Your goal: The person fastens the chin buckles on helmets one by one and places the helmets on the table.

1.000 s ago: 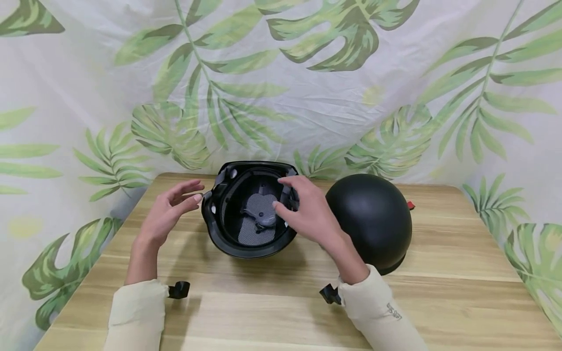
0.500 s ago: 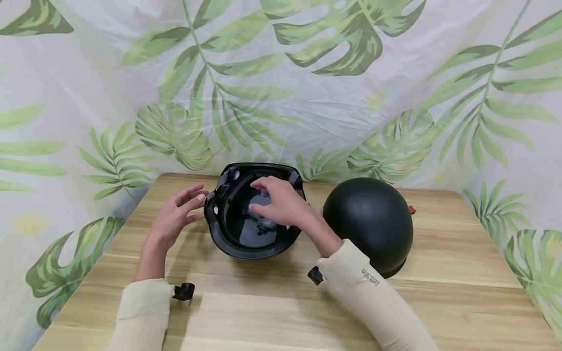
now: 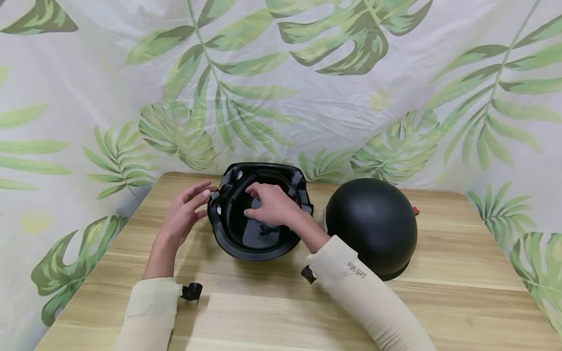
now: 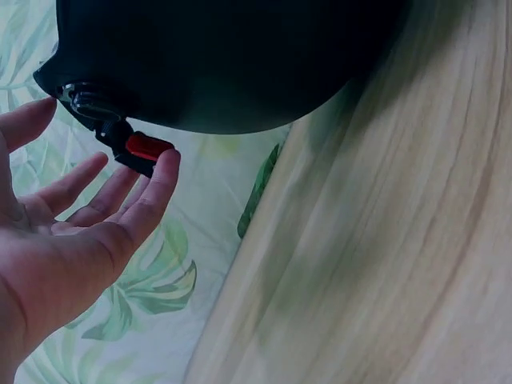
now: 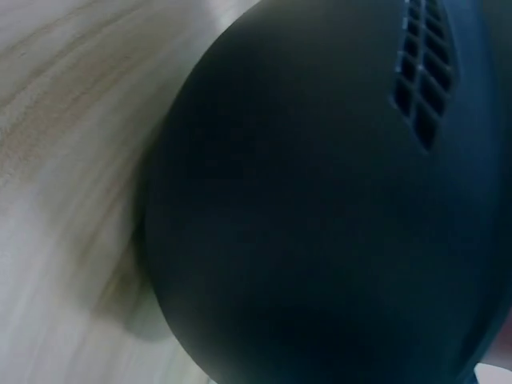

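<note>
An upturned black helmet point(image 3: 255, 254) lies on the wooden table, its padded inside showing. My left hand point(image 3: 184, 214) is at its left edge with fingers loosely spread. In the left wrist view, the thumb of that hand point(image 4: 88, 240) is right at the rim and a fingertip touches a red-and-black strap buckle point(image 4: 150, 146) hanging there. My right hand point(image 3: 273, 204) reaches over the helmet's hollow, thumb and forefinger apart, covering part of the lining. A dark shell with a vent grille point(image 5: 424, 72) nearly fills the right wrist view, and little of the hand shows there.
A second black helmet point(image 3: 371, 224) sits dome up to the right, close to my right forearm. A small red piece point(image 3: 415, 210) shows behind it. A leaf-patterned cloth point(image 3: 254, 117) hangs behind the table point(image 3: 465, 273).
My right hand has moved left from the helmet's right edge to over its hollow. My left hand has come closer to the left rim.
</note>
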The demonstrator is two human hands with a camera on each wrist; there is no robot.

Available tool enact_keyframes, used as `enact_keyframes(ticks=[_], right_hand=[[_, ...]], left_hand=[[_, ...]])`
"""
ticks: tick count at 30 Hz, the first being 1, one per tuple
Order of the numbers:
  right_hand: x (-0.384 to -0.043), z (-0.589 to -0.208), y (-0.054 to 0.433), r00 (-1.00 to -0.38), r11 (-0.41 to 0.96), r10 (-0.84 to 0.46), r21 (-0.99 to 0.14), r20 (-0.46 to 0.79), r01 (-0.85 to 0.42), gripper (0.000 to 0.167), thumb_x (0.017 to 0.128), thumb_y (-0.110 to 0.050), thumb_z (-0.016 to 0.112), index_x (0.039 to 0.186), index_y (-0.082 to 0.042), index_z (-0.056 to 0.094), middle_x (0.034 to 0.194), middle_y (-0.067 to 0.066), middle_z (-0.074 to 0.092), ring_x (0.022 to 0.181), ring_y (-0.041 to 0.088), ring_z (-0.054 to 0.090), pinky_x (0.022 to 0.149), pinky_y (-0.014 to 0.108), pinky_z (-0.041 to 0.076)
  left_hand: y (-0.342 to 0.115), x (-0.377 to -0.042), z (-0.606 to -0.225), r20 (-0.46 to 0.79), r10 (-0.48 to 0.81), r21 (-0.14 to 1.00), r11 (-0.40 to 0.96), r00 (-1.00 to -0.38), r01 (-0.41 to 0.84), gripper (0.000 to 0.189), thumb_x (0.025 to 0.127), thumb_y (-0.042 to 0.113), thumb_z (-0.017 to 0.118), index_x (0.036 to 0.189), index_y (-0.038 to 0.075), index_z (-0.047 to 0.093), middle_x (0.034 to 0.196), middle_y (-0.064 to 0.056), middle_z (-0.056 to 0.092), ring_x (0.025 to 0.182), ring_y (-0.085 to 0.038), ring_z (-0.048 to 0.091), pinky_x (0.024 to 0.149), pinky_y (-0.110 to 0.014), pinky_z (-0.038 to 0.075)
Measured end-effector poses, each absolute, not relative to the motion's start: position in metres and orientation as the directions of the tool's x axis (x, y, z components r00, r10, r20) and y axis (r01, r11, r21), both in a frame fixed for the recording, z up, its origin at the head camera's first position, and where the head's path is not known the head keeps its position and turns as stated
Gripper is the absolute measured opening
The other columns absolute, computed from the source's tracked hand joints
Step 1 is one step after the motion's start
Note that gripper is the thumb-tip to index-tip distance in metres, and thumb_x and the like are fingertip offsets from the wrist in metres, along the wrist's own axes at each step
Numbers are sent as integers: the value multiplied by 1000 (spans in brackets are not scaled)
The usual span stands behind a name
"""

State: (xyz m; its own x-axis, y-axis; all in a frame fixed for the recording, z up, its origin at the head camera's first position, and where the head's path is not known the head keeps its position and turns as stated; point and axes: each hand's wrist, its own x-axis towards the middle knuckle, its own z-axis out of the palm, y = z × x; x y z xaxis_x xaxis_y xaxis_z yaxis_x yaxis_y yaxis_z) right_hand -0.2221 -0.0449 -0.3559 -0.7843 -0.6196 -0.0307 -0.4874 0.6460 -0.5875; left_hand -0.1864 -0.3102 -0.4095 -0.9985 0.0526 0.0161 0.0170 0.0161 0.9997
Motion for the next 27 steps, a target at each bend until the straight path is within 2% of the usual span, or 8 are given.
enact_keyframes(ticks=[9, 14, 16, 22, 27], right_hand=[[-223, -367, -44, -779, 636, -625, -609, -48, -473, 54, 102, -26, 73, 150, -8, 55, 144, 14, 63, 133, 29, 59, 108, 44, 51], [-224, -372, -46, -778, 636, -626, -615, -57, -467, 53, 102, -26, 74, 149, -8, 56, 143, 15, 64, 129, 30, 61, 105, 44, 52], [-224, -374, -47, -780, 640, -623, -613, -59, -464, 53, 102, -26, 74, 149, -9, 56, 142, 14, 64, 127, 29, 62, 104, 43, 53], [-225, -378, -50, -798, 660, -600, -603, -63, -448, 51, 101, -24, 75, 147, -10, 58, 134, 9, 68, 119, 24, 65, 100, 38, 55], [-224, -384, -53, -816, 685, -573, -590, -75, -427, 52, 101, -22, 75, 148, -11, 57, 132, 6, 68, 117, 21, 65, 99, 36, 55]], left_hand=[[-301, -188, -407, 91, -11, 994, -62, -996, 92, 56, 108, 28, 64, 153, -2, 49, 136, 2, 62, 120, -8, 62, 93, -22, 54], [-294, -186, -402, 139, -122, 984, -96, -983, 151, 43, 105, 24, 70, 140, 2, 61, 130, 0, 65, 112, -8, 65, 94, -20, 55], [-292, -185, -401, 162, -168, 981, -80, -972, 177, 43, 102, 21, 73, 138, 0, 63, 126, -1, 67, 110, -9, 66, 93, -19, 56], [-285, -184, -395, 231, -246, 965, -65, -941, 254, 49, 91, -1, 81, 136, -10, 63, 116, 1, 75, 111, -12, 69, 92, -18, 56], [-279, -185, -393, 290, -264, 945, -72, -920, 319, 45, 86, -16, 78, 128, -5, 70, 114, -2, 75, 109, -15, 70, 94, -22, 58]])
